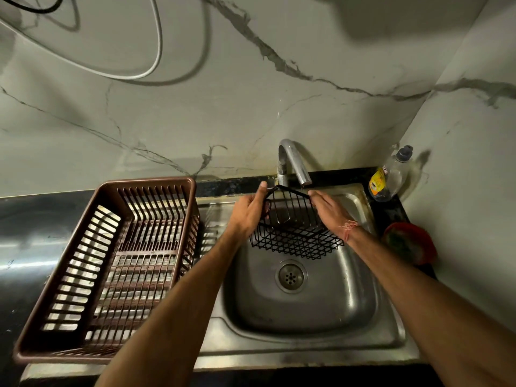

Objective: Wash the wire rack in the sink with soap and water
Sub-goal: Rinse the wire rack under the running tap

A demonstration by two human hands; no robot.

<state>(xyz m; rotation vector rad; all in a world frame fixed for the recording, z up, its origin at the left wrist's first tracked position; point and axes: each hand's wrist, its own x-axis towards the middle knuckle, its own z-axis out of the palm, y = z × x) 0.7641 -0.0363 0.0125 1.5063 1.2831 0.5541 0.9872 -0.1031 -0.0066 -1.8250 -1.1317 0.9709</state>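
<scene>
Left hand (249, 212) and right hand (327, 207) gripping black wire rack (296, 233) under tap (293, 160), above steel sink (304, 300); brown dish basket (92, 272) on dark tabletop (33, 219) left of them, marbled wall (251, 93) beyond.

Black wire rack (296, 241) tilted above sink (321, 303)

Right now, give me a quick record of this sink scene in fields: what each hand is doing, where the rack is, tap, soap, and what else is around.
left hand: grips the left edge of the wire rack
right hand: grips the rack's right edge
wire rack: black, held tilted above the sink basin, just under the tap spout
sink: steel; no standing water visible in the basin
tap: only a thin trickle, if any
soap bottle: back right corner, upright, untouched
dish basket: brown, left of the sink
red bowl: right of the sink
</scene>
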